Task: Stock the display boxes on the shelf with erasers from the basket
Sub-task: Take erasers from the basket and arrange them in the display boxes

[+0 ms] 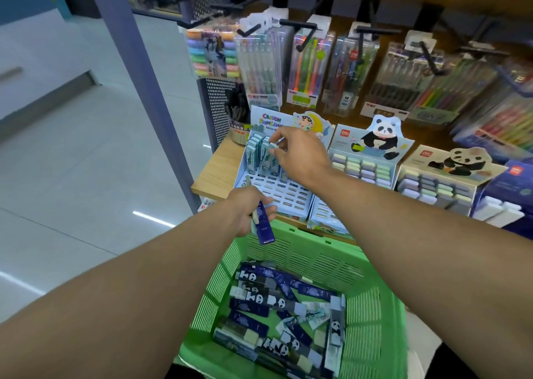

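Erasers (277, 315) in long dark-blue and panda-printed sleeves lie heaped in the green basket (372, 306), below both forearms and nearer the body than either hand; the right hand (302, 155) reaches forward over the cartoon-printed display box (274, 188), its fingertips pinching a small pale eraser (273, 145) just above the upright row of erasers (264, 155) already standing in the box's back slots; the slots under that wrist are bare; the left hand (249, 213) hovers nearer, below and left of the right hand, over the basket's far rim, fingers curled round a dark-blue sleeved eraser (264, 226) that hangs down from its grip; to the right of the right hand stand two panda display boxes (366, 159) holding pastel erasers.
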